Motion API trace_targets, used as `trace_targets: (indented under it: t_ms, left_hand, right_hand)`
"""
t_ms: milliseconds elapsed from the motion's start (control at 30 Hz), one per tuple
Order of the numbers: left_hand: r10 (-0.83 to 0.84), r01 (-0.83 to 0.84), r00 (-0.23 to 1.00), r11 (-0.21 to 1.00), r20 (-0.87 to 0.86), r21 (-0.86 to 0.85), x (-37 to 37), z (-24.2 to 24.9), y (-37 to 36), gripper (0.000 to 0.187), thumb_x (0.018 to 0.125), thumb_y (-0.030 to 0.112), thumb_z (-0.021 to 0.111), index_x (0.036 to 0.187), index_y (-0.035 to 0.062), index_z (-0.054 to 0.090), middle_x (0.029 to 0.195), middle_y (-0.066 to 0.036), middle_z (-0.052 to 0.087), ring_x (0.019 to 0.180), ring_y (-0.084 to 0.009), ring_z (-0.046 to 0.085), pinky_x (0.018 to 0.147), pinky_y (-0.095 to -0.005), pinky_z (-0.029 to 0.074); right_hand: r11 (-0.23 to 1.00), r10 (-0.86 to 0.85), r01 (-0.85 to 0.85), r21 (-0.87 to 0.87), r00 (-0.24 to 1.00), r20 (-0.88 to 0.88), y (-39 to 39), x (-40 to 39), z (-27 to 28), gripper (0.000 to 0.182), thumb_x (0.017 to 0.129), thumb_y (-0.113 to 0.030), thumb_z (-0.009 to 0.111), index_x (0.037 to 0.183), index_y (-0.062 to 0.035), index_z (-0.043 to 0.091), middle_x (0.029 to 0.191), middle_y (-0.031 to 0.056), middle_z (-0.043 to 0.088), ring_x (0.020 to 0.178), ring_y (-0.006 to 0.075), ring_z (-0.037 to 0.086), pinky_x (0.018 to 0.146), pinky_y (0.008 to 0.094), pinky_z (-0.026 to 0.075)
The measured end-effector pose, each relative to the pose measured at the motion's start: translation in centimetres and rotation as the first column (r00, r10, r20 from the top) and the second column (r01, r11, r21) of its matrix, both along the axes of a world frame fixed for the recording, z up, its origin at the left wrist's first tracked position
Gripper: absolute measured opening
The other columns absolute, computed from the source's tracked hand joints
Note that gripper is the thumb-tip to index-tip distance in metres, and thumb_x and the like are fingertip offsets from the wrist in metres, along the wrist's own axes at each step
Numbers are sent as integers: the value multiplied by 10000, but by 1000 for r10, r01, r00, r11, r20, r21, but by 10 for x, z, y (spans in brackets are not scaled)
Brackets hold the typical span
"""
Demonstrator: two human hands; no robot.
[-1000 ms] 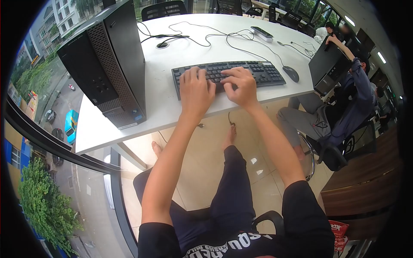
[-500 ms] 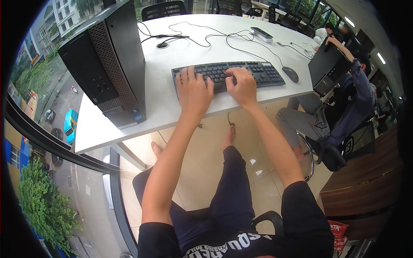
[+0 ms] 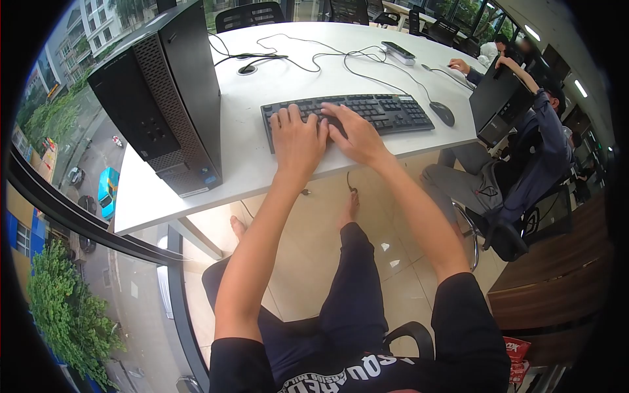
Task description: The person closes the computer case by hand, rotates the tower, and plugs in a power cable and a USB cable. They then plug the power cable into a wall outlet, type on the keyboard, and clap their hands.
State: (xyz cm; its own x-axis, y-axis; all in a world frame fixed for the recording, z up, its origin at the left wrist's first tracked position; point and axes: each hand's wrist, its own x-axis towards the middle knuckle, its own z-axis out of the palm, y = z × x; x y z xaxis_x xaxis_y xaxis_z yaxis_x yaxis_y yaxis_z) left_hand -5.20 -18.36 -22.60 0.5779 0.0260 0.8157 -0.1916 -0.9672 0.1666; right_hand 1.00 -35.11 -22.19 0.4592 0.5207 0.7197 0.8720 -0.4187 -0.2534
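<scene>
Over a black keyboard (image 3: 393, 114) at the near edge of a white table (image 3: 242, 147), a person's two bare hands are resting close together, holding nothing. The keyboard is lying flat, directly in front of the person. The left hand (image 3: 298, 141) is covering its left end, the fingers sitting side by side, slightly parted and bending down onto the keys, the thumb pointing toward the right hand (image 3: 359, 136). That one is reaching over the middle-left keys, its index finger extending leftward and its thumb spreading apart below; its outer fingers are partly hiding. Whether any key is going down cannot be told.

Typing seems to be the step in hand. Judging by the pose, a further stroke is calling for one fingertip to press while the two hands avoid bumping.

As for writing, the person's black T-shirt (image 3: 432, 373) is showing white capitals, "SQU", before folds are breaking up the rest. At left, a black computer tower (image 3: 187, 85) is bearing a blue badge (image 3: 210, 178) and a pale strip (image 3: 194, 192) low on its front, both too small to read. At lower right, a red packet (image 3: 516, 348) is showing white letters ending in what looks like "ox". A black mouse (image 3: 442, 113) is lying just beside the keyboard's right end. Farther right, a co-worker's hand (image 3: 506, 62) is resting on a second tower (image 3: 499, 105), its markings unreadable.
</scene>
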Motion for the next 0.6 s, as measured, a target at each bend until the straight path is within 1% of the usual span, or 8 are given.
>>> trace_targets:
  t_ms: [67, 167, 267, 367, 467, 567, 600]
  left_hand:
    - [6, -8, 999, 999, 50, 47, 3, -2, 3, 228, 955, 272, 695, 1007, 63, 767, 971, -118, 611, 973, -298, 574, 929, -429, 439]
    - [-67, 66, 998, 996, -20, -54, 5, -5, 1, 203, 937, 251, 709, 961, 55, 758, 984, -113, 620, 972, -288, 570, 946, -436, 427]
    - [-59, 52, 994, 996, -95, -68, 3, -5, 1, 166, 912, 219, 726, 938, 56, 749, 999, -113, 629, 971, -282, 567, 947, -440, 427]
    - [-60, 60, 997, 998, -49, -13, -3, -2, 3, 146, 880, 194, 748, 933, 58, 744, 1020, -120, 640, 994, -291, 578, 943, -431, 442]
    - [-86, 87, 996, 996, 23, -29, -3, 0, 3, 203, 867, 200, 761, 994, 44, 728, 1037, -121, 645, 1025, -305, 589, 946, -428, 451]
    - [-68, 64, 997, 993, -33, -101, -1, -1, 1, 280, 866, 209, 769, 1064, 24, 701, 1051, -121, 647, 1048, -311, 594, 962, -433, 450]
    - [-66, 61, 997, 993, -39, -105, -1, -2, 1, 294, 869, 213, 768, 1080, 21, 694, 1056, -121, 647, 1049, -310, 594, 959, -436, 450]
  right_hand:
    - [999, -13, 19, -46, 994, 110, 1, -2, 4, 264, 902, -169, 701, 1139, -61, 740, 1185, 136, 716, 1116, 365, 675, 1017, 460, 531]
    - [994, -84, 81, 78, 996, 40, -1, -13, 8, 178, 875, -153, 721, 1023, -66, 766, 1105, 112, 724, 1046, 314, 696, 884, 418, 586]
    - [1000, -26, 24, 13, 986, 165, -11, -12, -1, 97, 838, -140, 745, 897, -68, 773, 1022, 76, 729, 944, 258, 711, 747, 373, 600]
    - [998, -20, 7, 59, 976, 218, -8, -9, 0, 68, 810, -140, 764, 823, -73, 765, 966, 50, 733, 864, 230, 711, 708, 352, 598]
    - [996, -11, -14, 93, 964, 265, -6, -10, 4, 73, 818, -142, 758, 848, -76, 761, 951, 44, 738, 869, 234, 712, 718, 361, 599]
    - [990, -114, 94, 108, 972, 206, -5, -8, 3, 148, 838, -146, 736, 958, -62, 755, 969, 57, 744, 888, 252, 710, 736, 380, 599]
    - [978, -191, 173, 119, 968, 163, -5, -5, 1, 180, 846, -149, 727, 998, -54, 746, 971, 61, 743, 890, 261, 709, 742, 388, 597]
